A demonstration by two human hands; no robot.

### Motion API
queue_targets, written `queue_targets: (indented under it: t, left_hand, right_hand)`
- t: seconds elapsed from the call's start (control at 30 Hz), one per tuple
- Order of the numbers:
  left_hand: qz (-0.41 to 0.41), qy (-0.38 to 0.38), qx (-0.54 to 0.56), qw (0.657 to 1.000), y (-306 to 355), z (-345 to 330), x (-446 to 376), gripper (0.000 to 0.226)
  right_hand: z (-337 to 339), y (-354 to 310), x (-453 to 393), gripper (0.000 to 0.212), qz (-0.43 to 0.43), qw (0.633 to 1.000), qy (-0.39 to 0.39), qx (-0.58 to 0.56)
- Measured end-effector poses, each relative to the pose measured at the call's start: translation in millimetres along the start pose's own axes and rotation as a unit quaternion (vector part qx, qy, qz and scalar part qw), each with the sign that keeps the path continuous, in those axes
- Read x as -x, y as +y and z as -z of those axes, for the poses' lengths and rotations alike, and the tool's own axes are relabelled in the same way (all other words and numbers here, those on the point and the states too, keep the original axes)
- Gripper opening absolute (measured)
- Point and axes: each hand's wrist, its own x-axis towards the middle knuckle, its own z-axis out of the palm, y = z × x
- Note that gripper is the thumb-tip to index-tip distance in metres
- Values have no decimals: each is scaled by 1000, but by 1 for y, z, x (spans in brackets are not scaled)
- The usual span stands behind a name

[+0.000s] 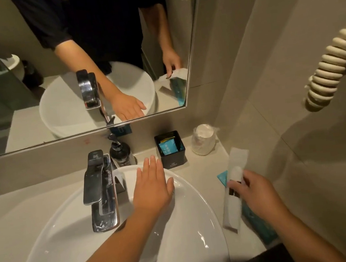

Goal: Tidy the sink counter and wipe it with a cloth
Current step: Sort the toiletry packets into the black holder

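My left hand (pixel 152 189) lies flat and open on the far rim of the white basin (pixel 187 238), fingers apart, holding nothing. My right hand (pixel 254 190) pinches a long white paper-wrapped packet (pixel 235 208) that lies on the beige counter (pixel 202 166) to the right of the basin. Under the packet and my wrist lies a teal packet (pixel 260 226); a teal corner (pixel 222 178) shows at its far end. No cloth is visible.
A chrome tap (pixel 98 190) rises behind the basin, with a dark soap pump bottle (pixel 120 153) beside it. A black square box (pixel 171 150) holds sachets. Wrapped paper cups (pixel 203 140) stand near the corner. A coiled hairdryer cord (pixel 329 63) hangs on the right wall. A mirror (pixel 72 67) is above.
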Motion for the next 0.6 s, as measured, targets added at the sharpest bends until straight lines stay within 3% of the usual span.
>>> queue_targets:
  t: [0.1,0.2,0.3,0.43,0.6]
  left_hand:
    - [17,-15,34,999,3,5,-2,63]
    - [48,-26,108,993,7,12,-2,47]
    - [104,46,231,966,17,26,1,28]
    - [220,154,391,880,42,59,-14,21]
    - [178,193,416,870,50,79,-61,29]
  right_hand:
    - [12,-65,-5,19,50,992,-76,-91]
    - [12,-112,-29,16,116,983,-117,-76]
    - [4,-141,-57,13,188,976,-109,-29]
    - [-17,-158,-88,3,252,963,-80,-46]
    - [-41,-153,-112,4,258,958,-70,-101]
